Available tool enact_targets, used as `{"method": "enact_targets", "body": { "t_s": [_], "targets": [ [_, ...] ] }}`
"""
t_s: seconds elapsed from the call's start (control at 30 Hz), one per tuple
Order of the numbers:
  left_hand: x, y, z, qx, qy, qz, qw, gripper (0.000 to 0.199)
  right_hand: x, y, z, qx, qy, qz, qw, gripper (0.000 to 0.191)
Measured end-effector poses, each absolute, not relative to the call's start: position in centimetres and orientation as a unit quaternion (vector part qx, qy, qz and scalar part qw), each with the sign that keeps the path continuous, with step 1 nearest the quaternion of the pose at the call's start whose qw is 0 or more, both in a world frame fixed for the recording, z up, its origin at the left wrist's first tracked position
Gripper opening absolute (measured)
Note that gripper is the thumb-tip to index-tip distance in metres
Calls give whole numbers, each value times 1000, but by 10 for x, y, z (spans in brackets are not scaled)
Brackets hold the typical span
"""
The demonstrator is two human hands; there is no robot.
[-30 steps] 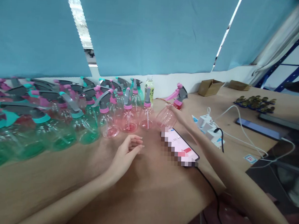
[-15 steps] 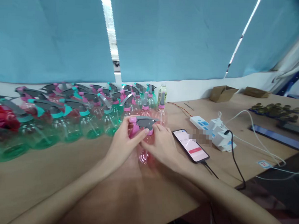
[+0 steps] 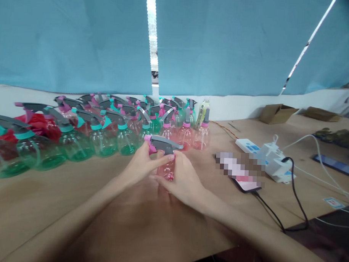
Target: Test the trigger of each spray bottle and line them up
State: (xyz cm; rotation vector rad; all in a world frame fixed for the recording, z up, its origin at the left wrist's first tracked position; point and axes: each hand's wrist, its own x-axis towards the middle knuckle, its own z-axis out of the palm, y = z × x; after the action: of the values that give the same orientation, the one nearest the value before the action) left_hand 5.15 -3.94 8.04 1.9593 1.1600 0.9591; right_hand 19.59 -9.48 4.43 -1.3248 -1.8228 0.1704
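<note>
A pink spray bottle (image 3: 165,171) with a grey and pink trigger head (image 3: 164,143) is between my hands, over the wooden table. The fingers of my left hand (image 3: 143,164) are closed about the pink collar, with the thumb lying across it below the head. My right hand (image 3: 188,181) wraps round the clear pink body from the right. The nozzle points left and the grey lever points right. My hands hide part of the bottle, and I cannot tell whether its base touches the table.
Several green spray bottles (image 3: 105,144) and pink ones (image 3: 201,139) stand in rows behind and left. Red plastic bags (image 3: 43,126) lie among them. At right are a phone (image 3: 236,171) on a cable, a power strip (image 3: 248,145) with white chargers (image 3: 276,161), and a cardboard box (image 3: 277,113).
The view has turned left, so the background sits further right. Against the standing bottles, the held bottle has shifted left. Both hands still grip it; more of its trigger head shows.
</note>
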Motion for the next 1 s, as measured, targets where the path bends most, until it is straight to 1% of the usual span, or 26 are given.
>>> {"method": "enact_targets", "body": {
  "t_s": [0.07, 0.1, 0.17, 0.23, 0.3, 0.33, 0.4, 0.47, 0.53, 0.6, 0.67, 0.73, 0.8, 0.9, 1.0],
  "targets": [
    [42, -31, 76, 763, 415, 377, 322, 60, 195, -100, 44, -486, -752, 102, 433, 52],
    [38, -28, 73, 768, 406, 381, 315, 61, 195, -102, 43, -475, -760, 110, 430, 56],
    [33, -26, 71, 777, 400, 389, 292, 55, 192, -106, 42, -478, -764, 111, 419, 59],
    [32, -29, 71, 792, 393, 388, 259, 45, 189, -109, 41, -496, -759, 100, 410, 60],
    [34, -37, 74, 808, 386, 381, 229, 41, 185, -111, 41, -518, -750, 79, 403, 58],
    [35, -42, 77, 815, 382, 379, 216, 43, 182, -112, 42, -531, -745, 61, 398, 57],
    [38, -50, 82, 818, 376, 386, 201, 52, 177, -112, 43, -559, -735, 20, 384, 56],
    [41, -57, 86, 812, 382, 389, 210, 60, 171, -112, 44, -578, -728, -14, 369, 58],
    [43, -60, 89, 795, 396, 389, 245, 60, 165, -111, 43, -583, -727, -32, 360, 63],
    [44, -59, 89, 766, 410, 400, 291, 58, 158, -110, 41, -580, -731, -43, 357, 68],
    [45, -58, 88, 736, 418, 416, 331, 49, 152, -110, 36, -573, -738, -43, 355, 74],
    [46, -56, 86, 718, 424, 430, 347, 36, 150, -111, 32, -558, -750, -23, 354, 81],
    [44, -55, 83, 716, 420, 442, 340, 26, 153, -110, 30, -533, -771, 20, 348, 87],
    [39, -53, 80, 726, 402, 457, 319, 25, 173, -105, 32, -476, -808, 116, 326, 91],
    [34, -50, 79, 736, 387, 460, 311, 29, 203, -95, 30, -420, -838, 177, 301, 82]
  ]
}}
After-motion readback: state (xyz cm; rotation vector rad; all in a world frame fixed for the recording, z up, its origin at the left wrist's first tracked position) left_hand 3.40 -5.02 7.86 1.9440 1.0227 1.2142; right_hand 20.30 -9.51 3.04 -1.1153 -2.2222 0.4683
